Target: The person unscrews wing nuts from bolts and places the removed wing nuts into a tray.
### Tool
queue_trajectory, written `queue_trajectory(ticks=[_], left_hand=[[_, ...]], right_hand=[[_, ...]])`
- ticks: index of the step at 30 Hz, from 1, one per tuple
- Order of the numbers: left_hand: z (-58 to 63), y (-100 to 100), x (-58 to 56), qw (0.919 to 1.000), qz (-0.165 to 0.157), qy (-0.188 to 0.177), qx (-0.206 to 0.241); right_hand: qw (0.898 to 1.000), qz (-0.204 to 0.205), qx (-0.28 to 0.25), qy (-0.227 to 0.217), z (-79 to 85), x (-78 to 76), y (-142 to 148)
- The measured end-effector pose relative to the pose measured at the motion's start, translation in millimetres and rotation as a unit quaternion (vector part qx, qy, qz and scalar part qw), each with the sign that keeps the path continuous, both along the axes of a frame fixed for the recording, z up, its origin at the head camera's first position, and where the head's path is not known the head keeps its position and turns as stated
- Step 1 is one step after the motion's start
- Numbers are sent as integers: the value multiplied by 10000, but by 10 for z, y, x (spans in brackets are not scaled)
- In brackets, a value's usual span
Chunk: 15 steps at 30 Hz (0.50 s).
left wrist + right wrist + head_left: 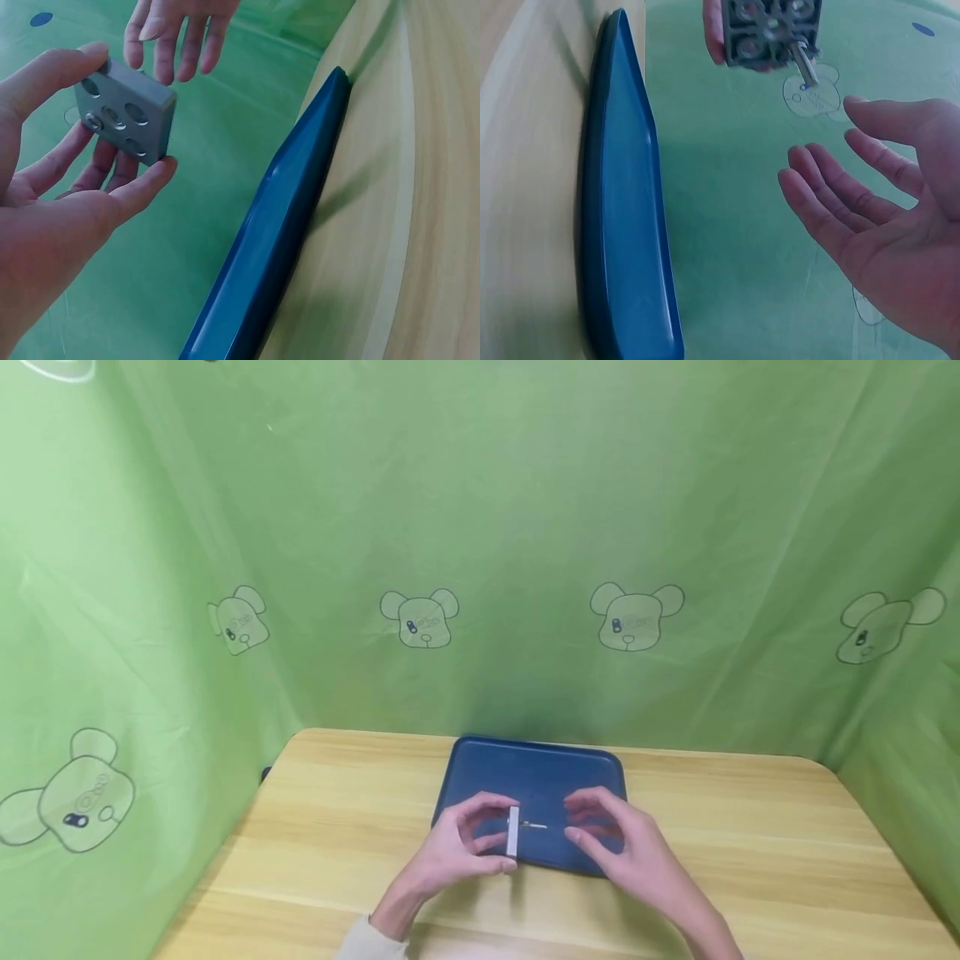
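My left hand pinches a small square grey block by its edges, between thumb and fingers, above the near part of a blue tray. Several round holes go through the block's face. From a corner hole a metal bolt sticks out toward the right, and its round head shows on the other face in the left wrist view. Facing the bolt's tip, my right hand hangs with relaxed, spread fingers, holding nothing. A gap separates its fingertips from the bolt.
The blue tray has a raised rim and lies near the back of a light wooden table. Green curtain with printed bear heads surrounds the table at the back and both sides.
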State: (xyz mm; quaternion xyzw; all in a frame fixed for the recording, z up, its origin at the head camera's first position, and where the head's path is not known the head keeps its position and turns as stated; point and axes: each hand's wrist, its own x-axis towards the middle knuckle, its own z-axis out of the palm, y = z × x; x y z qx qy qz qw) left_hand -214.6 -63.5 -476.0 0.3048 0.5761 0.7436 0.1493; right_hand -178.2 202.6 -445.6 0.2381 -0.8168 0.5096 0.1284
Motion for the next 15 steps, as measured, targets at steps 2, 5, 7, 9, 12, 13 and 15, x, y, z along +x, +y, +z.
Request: queue_trajectory(ticks=[2, 5, 7, 9, 12, 13, 15], left_hand=[[12, 21, 14, 10000, 43, 40, 52], [21, 48, 29, 9998, 120, 117, 87], [11, 62, 31, 9997, 134, 148, 104], [-6, 76, 34, 9997, 126, 163, 124], [-22, 97, 48, 9997, 106, 162, 145], [-23, 104, 56, 9997, 100, 170, 149], [-24, 120, 69, 9996, 90, 221, 166]], right_hand=[[9998, 99, -111, -135, 2, 17, -25], [9983, 245, -329, -420, 14, 38, -60], [9968, 268, -437, -620, 22, 53, -75], [9949, 240, -532, -821, 26, 62, -88], [9916, 248, -648, -1094, 26, 69, -110], [9901, 281, -691, -1192, 25, 68, -121], [9867, 403, -776, -1369, 22, 60, -141]])
